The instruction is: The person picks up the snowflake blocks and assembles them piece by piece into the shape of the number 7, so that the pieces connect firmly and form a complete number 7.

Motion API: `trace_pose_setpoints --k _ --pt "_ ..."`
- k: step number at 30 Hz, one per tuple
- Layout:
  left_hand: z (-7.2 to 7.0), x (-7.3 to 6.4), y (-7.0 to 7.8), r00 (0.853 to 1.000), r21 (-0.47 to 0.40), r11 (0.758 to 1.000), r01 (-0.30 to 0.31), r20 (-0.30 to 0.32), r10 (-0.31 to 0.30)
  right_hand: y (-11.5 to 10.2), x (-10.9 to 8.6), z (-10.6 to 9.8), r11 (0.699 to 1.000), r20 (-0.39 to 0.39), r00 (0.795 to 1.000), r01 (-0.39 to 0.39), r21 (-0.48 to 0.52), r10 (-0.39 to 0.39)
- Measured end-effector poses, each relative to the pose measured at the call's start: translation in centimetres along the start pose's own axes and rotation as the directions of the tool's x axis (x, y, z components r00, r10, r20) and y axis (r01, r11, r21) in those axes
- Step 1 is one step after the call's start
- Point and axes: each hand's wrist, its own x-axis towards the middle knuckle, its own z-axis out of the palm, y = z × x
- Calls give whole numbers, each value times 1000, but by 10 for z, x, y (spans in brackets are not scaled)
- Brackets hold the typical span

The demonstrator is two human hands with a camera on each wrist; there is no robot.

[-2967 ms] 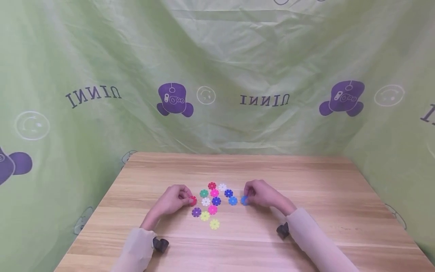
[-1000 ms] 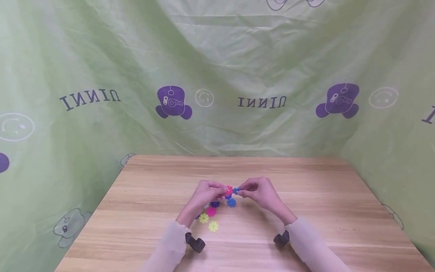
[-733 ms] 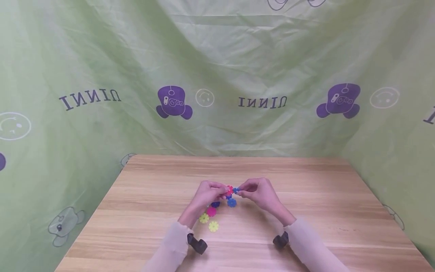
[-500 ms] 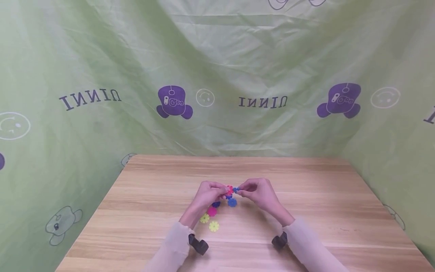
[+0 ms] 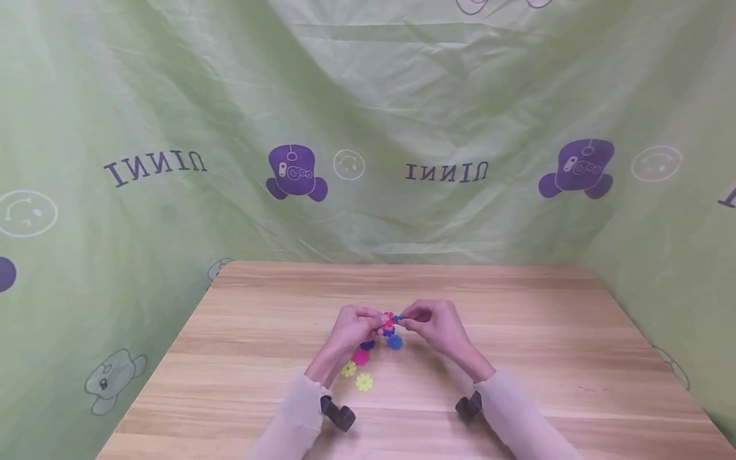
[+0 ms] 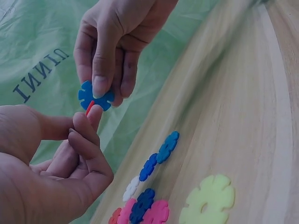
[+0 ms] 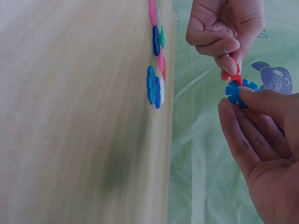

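Above the table, my left hand (image 5: 352,327) pinches a red notched plastic snowflake disc (image 7: 238,78) between thumb and fingers. My right hand (image 5: 438,324) pinches a light blue snowflake disc (image 6: 86,97) by its edge, thumb on its face. The two discs meet edge to edge at an angle, the red one at a notch of the blue. In the head view a light blue disc (image 5: 395,342) and a dark blue disc (image 5: 388,331) lie below the hands. The left hand hides part of the other discs there.
On the wooden table (image 5: 517,306) lie a pink disc (image 5: 360,357) and two yellow discs, one yellow disc (image 5: 364,383) nearest the front. White, green and more pink and red discs show in the wrist views. A green printed curtain (image 5: 368,217) hangs around the table.
Since three seconds ago, both hands have lifted their discs off the table and come together, the left moving right. Over the last second the discs have shifted only slightly, the blue one tilting against the red.
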Motion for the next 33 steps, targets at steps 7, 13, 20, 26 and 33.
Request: trace_pose_setpoints --k 7,13,20,26,33 --pt "-11 -1 0 997 127 990 -64 39 59 -1 0 -3 1000 11 1000 -27 4 27" --pt "-21 1 1 995 203 975 -94 39 88 -2 0 -9 1000 -1 1000 -29 -7 29" --pt "-35 4 7 994 262 959 -108 6 111 1 -1 -16 999 -1 999 -36 5 36" --pt "-47 7 12 988 392 911 -127 -28 150 5 -1 -21 999 -11 999 -39 12 40" --pt "-53 13 13 990 445 892 -80 -68 122 5 -3 -26 998 -9 998 -57 18 57"
